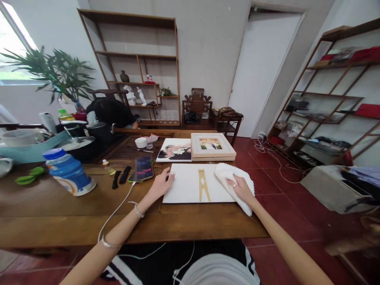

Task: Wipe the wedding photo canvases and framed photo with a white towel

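Note:
A white flat board [190, 186] with a small wooden stand piece [203, 184] on it lies on the wooden table [59, 209] in front of me. My left hand [162, 183] rests flat on the board's left edge, fingers spread. At the board's right end, my right hand [241, 187] presses a white cloth [237, 176], fingers curled on it. Behind the board lie a photo print [175, 151] and a framed picture [211, 145].
A phone [143, 169] with a white cable lies left of the board, beside two black strips [121, 176]. A blue bottle [69, 171], pots and a plant stand at the left. Another person in black [109, 112] bends behind the table. Shelves line the back wall and the right wall.

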A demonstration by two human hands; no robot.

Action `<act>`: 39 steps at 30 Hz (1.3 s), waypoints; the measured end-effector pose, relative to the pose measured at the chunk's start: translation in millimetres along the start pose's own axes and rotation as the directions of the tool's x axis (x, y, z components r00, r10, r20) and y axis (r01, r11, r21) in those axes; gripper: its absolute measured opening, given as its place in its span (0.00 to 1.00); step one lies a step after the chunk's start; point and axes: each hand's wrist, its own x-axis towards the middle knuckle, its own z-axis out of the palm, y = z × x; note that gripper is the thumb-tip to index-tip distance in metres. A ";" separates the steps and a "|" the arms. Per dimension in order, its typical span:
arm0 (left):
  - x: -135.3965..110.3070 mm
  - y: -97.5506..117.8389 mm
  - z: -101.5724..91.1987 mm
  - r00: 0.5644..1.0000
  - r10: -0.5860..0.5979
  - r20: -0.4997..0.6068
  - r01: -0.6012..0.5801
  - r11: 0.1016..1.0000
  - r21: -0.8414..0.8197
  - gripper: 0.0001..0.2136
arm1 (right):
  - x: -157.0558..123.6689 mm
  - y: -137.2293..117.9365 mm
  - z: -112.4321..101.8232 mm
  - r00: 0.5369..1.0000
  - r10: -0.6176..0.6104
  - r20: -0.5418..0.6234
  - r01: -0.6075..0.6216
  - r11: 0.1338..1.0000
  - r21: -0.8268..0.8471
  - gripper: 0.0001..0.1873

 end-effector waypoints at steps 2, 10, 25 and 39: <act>2.8 -3.4 -1.2 1.000 -0.005 0.005 0.006 0.988 -0.155 0.21 | 0.4 -2.1 0.0 1.000 -0.010 0.014 0.010 1.000 -0.020 0.15; 8.2 -4.6 -4.1 0.980 -0.188 0.065 0.181 0.707 -0.684 0.22 | 0.7 -0.4 1.4 0.999 -0.043 0.017 0.043 0.999 -0.014 0.15; 9.7 3.1 -24.6 0.969 -0.240 0.055 0.175 0.513 -0.840 0.19 | -42.2 -88.2 46.5 0.841 -0.482 0.244 0.541 0.760 -0.361 0.07; -18.4 41.7 -27.2 0.998 0.010 -0.057 -0.050 0.652 -0.756 0.21 | -44.9 -66.5 14.8 0.820 -0.369 -0.439 0.421 0.907 0.025 0.03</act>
